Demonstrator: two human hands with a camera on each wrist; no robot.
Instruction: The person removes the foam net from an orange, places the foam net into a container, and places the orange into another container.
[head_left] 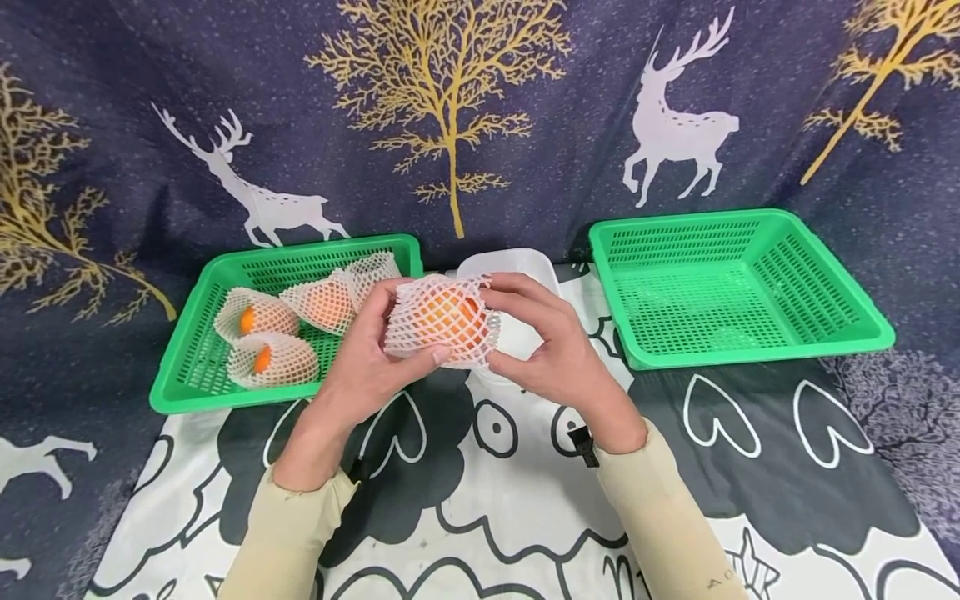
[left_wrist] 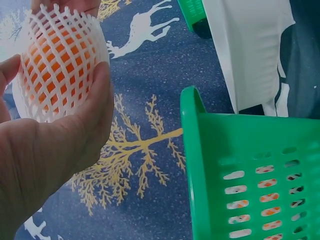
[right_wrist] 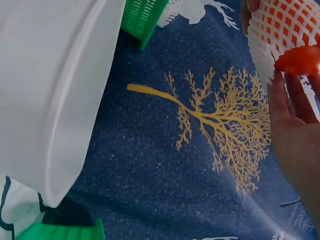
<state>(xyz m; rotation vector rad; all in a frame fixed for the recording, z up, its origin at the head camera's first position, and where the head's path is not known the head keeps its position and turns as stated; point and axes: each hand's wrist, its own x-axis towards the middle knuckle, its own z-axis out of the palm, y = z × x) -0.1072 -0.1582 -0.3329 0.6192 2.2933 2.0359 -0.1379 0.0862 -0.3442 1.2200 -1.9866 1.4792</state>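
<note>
In the head view, an orange [head_left: 447,317] sits inside a white foam net sleeve [head_left: 401,321], held up above the table. My left hand [head_left: 367,362] grips the sleeved orange from the left, thumb across its near side. At the sleeve's right end, my right hand [head_left: 551,346] holds the net's edge between fingers and thumb. Bare orange skin [right_wrist: 300,60] shows at that end in the right wrist view. The left wrist view shows the left palm [left_wrist: 60,145] around the netted fruit [left_wrist: 60,70].
A green basket [head_left: 180,358] at left contains several netted oranges [head_left: 273,362]. Behind the hands stands a white plastic container [head_left: 517,262]. Another green basket [head_left: 757,358] stands at right, its slotted bottom showing. A patterned cloth [head_left: 487,500] covers the table, and a dark printed curtain hangs behind.
</note>
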